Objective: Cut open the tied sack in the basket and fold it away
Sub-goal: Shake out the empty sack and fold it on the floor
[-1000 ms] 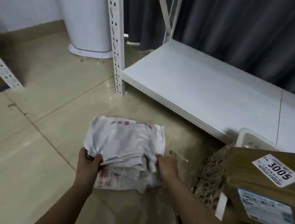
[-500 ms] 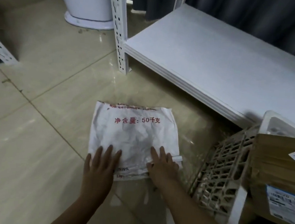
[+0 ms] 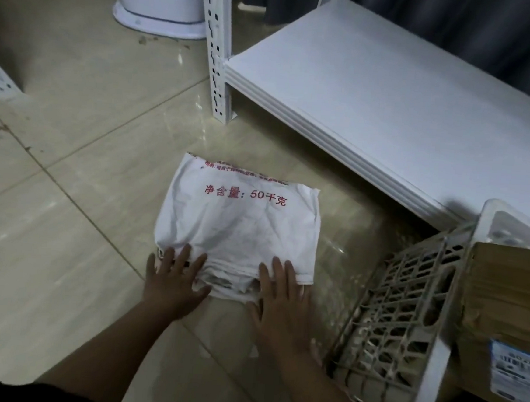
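Folded sack (image 3: 239,227), printed "净含量: 50千克", on floor (image 3: 66,217); left hand (image 3: 175,281) and right hand (image 3: 279,300) press flat, fingers straight, on its near edge.

sack (image 3: 239,227) | red print "净含量: 50千克" | box label (image 3: 516,369) | print blurred, unreadable

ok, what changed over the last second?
Both hands let go of the bunched sack, which went from crumpled to folded flat. Left hand and right hand now press its near edge with straight fingers. Basket and shelf unchanged.
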A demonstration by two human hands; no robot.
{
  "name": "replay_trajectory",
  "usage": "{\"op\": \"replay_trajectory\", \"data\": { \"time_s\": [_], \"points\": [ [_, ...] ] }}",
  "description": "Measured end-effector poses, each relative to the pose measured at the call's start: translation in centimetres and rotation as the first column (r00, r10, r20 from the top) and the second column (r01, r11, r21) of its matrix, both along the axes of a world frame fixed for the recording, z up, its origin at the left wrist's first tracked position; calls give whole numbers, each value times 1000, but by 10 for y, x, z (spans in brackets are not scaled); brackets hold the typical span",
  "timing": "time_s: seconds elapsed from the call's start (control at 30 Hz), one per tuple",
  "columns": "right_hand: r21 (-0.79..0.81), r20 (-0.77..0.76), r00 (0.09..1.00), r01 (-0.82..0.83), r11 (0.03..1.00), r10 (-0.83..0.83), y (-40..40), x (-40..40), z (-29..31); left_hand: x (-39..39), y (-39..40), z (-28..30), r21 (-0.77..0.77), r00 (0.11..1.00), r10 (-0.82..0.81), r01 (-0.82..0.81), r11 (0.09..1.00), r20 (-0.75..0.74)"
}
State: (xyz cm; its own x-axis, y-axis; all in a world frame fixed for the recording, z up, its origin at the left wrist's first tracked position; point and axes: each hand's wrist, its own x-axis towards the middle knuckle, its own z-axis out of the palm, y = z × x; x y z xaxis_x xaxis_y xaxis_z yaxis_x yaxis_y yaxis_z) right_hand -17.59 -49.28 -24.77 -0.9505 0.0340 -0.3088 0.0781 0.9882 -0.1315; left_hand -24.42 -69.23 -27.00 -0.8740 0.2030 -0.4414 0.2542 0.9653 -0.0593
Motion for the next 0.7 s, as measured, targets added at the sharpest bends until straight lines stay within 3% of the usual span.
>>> {"op": "replay_trajectory", "data": {
  "time_s": [0.1,0.2,0.33,0.53,0.7],
  "points": [
    [72,3,998,-58,996,58,-3,2,0,2,-1,-3,75,999,-26,29,997,-41],
    [82,64,990,-133,988,128,-2,14,-16,12,4,-8,117,983,-60,81,990,-175],
    [50,167,985,-59,997,50,2,4,-26,35,5,-11,166,1000,-2,7,986,-30],
    [-114,323,930,-145,983,175,9,-33,-14,27,-12,-14,114,999,-8,3,993,44],
    [-331,252,938,-147,932,238,14,-45,-1,-12,-9,-2,119,993,115,-111,987,-23]
  ]
}}
